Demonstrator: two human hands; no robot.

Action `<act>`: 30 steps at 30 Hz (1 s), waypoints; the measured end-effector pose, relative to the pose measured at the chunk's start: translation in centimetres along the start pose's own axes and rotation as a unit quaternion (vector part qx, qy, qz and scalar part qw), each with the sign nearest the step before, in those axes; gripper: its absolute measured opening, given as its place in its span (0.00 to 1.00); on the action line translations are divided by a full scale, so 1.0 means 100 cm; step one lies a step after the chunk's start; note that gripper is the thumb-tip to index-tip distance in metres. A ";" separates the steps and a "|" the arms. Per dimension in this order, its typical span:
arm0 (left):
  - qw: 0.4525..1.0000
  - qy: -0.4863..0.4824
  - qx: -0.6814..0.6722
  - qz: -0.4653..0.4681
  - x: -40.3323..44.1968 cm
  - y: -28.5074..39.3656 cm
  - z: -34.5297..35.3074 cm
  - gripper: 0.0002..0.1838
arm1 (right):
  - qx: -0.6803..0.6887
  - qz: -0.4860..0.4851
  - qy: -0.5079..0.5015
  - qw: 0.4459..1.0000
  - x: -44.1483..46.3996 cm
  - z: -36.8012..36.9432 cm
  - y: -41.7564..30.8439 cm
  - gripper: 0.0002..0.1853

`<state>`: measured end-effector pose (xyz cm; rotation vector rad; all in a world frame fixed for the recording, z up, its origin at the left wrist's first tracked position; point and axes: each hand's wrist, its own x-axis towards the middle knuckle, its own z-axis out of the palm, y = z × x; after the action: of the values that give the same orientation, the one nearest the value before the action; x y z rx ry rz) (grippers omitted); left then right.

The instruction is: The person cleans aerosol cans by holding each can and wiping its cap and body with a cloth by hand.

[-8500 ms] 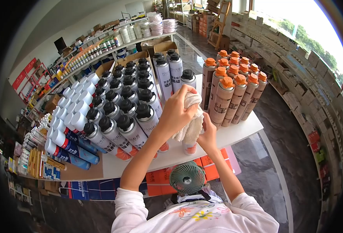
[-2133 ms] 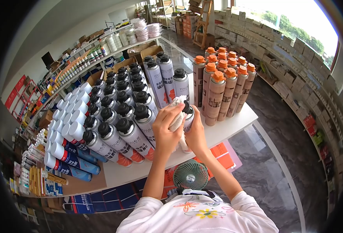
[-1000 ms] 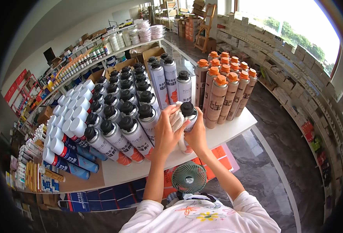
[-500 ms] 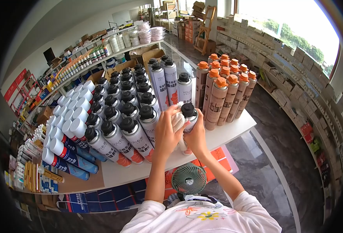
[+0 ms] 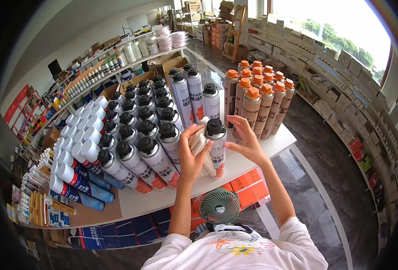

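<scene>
An upright white spray can (image 5: 218, 150) with a black cap stands at the table's front edge, between my hands. My left hand (image 5: 192, 146) is closed around a crumpled off-white cloth (image 5: 201, 143), which presses against the can's left side. To the right of the can, my right hand (image 5: 248, 139) is open with fingers spread; its thumb tip is close to the can, and whether it touches I cannot tell. Behind stands another black-capped can (image 5: 211, 103). Rows of similar white cans (image 5: 156, 157) fill the table to the left of my left hand.
Brown cans with orange caps (image 5: 251, 108) stand close by my right hand. White-capped blue cans (image 5: 86, 186) are at the left of the white table (image 5: 248, 166). Below its front edge are a green fan (image 5: 219, 205) and orange boxes (image 5: 248, 189). Shelves (image 5: 334, 94) line the right.
My right hand has let go of the can and moved right, its fingers spreading. The left hand still has the cloth at the can, and more of the can's label shows.
</scene>
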<state>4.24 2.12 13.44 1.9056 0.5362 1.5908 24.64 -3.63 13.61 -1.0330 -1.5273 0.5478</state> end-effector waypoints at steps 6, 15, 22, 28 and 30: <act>1.000 -0.011 0.016 0.007 0.002 0.009 -0.002 0.31 | 0.035 -0.024 -0.111 0.993 0.054 -0.022 -0.026 0.24; 0.999 0.010 0.032 -0.001 0.000 0.020 -0.002 0.29 | 0.012 0.029 -0.199 0.980 0.069 -0.023 -0.034 0.16; 0.999 0.015 0.046 0.005 0.004 0.026 0.001 0.26 | -0.163 0.019 -0.214 0.963 0.074 -0.028 -0.058 0.17; 0.986 0.028 0.160 0.046 0.004 0.040 0.009 0.26 | -0.189 0.024 -0.122 0.974 0.053 -0.012 -0.083 0.17; 0.981 0.033 0.182 0.063 0.004 0.044 0.016 0.27 | -0.214 0.010 -0.086 0.973 0.043 -0.004 -0.087 0.17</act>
<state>5.63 -1.18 16.50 2.1961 0.7953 1.7347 22.54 -4.45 23.03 -1.3572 -1.8382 0.3319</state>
